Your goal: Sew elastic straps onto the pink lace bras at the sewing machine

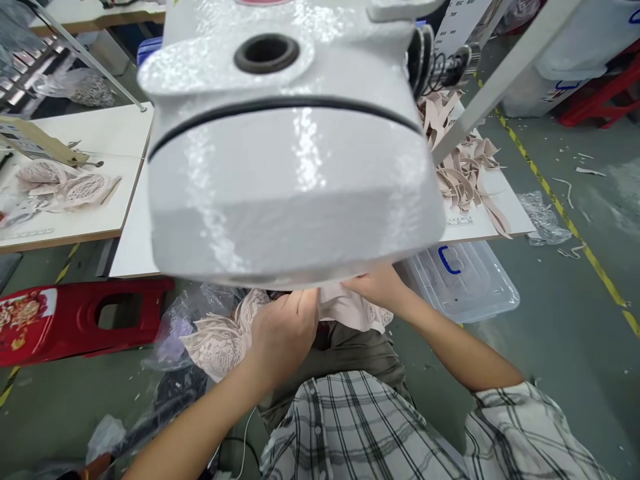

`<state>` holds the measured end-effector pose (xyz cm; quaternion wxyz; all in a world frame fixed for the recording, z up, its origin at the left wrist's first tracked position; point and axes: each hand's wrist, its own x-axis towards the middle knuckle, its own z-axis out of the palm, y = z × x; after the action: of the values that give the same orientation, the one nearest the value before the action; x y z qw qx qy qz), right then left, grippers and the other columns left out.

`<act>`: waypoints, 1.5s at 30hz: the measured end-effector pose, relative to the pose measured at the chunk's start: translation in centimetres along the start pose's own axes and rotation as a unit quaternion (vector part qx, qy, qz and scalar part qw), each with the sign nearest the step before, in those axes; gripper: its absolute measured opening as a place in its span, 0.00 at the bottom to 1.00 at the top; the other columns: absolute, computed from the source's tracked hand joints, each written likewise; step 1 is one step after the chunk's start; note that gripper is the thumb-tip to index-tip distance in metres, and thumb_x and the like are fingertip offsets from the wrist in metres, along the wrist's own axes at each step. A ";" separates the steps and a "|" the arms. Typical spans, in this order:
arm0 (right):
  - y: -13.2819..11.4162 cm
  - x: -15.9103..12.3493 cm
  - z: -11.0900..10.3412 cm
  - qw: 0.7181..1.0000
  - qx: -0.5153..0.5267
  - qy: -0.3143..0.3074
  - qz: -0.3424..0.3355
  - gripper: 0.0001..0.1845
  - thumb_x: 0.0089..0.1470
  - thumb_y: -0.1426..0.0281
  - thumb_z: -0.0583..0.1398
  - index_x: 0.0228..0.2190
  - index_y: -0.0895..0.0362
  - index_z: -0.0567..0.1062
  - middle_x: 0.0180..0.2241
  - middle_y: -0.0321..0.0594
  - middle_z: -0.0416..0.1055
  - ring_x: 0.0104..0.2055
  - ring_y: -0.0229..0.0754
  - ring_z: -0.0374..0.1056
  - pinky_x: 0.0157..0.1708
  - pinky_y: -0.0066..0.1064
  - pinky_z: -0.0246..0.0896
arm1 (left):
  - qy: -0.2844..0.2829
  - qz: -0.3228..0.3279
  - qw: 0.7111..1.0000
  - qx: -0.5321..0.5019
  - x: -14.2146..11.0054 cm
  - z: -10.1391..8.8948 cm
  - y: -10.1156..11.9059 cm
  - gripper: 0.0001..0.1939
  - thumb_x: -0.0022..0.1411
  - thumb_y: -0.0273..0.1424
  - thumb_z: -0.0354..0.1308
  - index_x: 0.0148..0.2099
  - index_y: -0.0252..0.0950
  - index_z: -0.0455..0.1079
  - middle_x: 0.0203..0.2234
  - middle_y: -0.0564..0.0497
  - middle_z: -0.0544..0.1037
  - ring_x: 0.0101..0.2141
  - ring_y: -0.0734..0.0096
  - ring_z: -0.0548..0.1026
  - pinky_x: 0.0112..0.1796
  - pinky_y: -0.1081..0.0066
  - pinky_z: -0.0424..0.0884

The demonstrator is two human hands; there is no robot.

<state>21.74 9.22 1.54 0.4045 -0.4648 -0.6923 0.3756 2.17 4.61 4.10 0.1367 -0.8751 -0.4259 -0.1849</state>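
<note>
A large white sewing machine head (295, 180) fills the upper middle and hides whatever lies under it. Just below its lower edge, my left hand (285, 333) is closed on a pale pink lace bra (350, 307), its thumb and fingers pinched at the cloth's edge. Lace cups (217, 340) of the same pink hang out to the left of that hand. My right hand (377, 287) pinches the smooth part of the bra on the other side; its fingertips are partly hidden by the machine. The cloth spans the short gap between both hands, above my lap.
Loose pink fabric strips (465, 170) lie on the table's right side. More lace pieces (65, 183) sit on the left table. A red stool (75, 327) stands at left, a clear plastic box (465, 283) below right. A white pole (505, 80) slants at right.
</note>
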 end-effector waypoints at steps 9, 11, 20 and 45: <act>-0.2 -0.4 0.2 1.000 -0.003 -0.002 0.000 0.18 0.55 0.67 0.60 0.47 0.54 0.78 0.55 0.44 0.71 0.38 0.41 0.70 0.35 0.33 0.68 | 0.025 -0.023 0.997 -0.066 -1.0 0.4 -0.6 0.11 0.69 0.24 0.48 0.49 0.33 0.69 0.19 0.56 0.73 0.19 0.73 0.70 0.22 0.71 0.58; 0.1 -0.6 0.5 1.000 0.005 0.006 0.013 0.19 0.55 0.68 0.60 0.49 0.54 0.76 0.54 0.44 0.71 0.30 0.36 0.66 0.32 0.32 0.66 | 0.030 -0.059 0.991 -0.118 -1.6 0.3 -0.7 0.10 0.70 0.27 0.49 0.51 0.35 0.68 0.21 0.55 0.75 0.21 0.73 0.71 0.24 0.72 0.61; -0.1 -4.2 0.3 0.994 -0.034 -0.005 0.103 0.11 0.58 0.60 0.59 0.32 0.55 0.75 0.26 0.36 0.71 0.27 0.37 0.63 0.27 0.29 0.57 | -0.171 -0.303 0.780 -0.519 -2.5 0.6 -2.3 0.20 0.66 0.47 0.51 0.43 0.35 0.73 0.37 0.46 0.78 0.38 0.63 0.75 0.36 0.69 0.70; 0.8 -4.4 14.9 0.933 0.284 0.012 0.220 0.15 0.50 0.56 0.66 0.35 0.52 0.73 0.33 0.36 0.74 0.37 0.42 0.72 0.41 0.35 0.70 | -0.084 -0.469 0.794 -0.378 -10.1 1.5 -6.0 0.12 0.61 0.40 0.57 0.34 0.35 0.71 0.30 0.47 0.76 0.34 0.65 0.73 0.37 0.67 0.69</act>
<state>9.56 3.11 -5.97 0.4350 -0.4753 -0.4325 0.6307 -8.03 1.77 -1.23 -0.3443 -0.5620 -0.6903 -0.2985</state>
